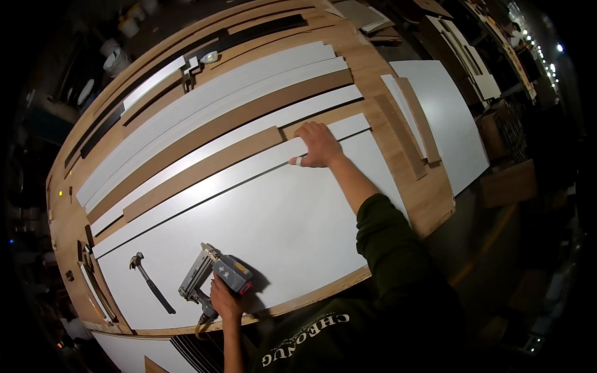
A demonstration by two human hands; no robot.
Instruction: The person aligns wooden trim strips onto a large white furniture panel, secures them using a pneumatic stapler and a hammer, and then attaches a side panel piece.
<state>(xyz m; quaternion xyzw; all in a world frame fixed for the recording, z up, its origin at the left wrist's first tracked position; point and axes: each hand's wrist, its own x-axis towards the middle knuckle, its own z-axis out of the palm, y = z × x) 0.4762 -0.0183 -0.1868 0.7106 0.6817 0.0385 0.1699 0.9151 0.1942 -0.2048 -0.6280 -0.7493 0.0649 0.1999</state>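
Observation:
My left hand [225, 301] is wrapped around the handle of a grey cordless nail gun [234, 272], held over the near part of a large white panel [292, 217]. A long white strip [205, 186] lies along the panel's far side. Across its right part my right hand [318, 145] grips it, fingertips at the far edge and thumb at the near edge. The thumb has a white wrap on it. To the left of the nail gun, a claw hammer [151, 281] with a dark handle rests on the panel.
Beyond the strip lie a brown board strip [205, 172] and several long white and brown strips [217, 124]. More strips [410, 118] sit at the table's right end, beside another white panel [457, 124]. The wooden table [429, 208] has its near edge close to my body.

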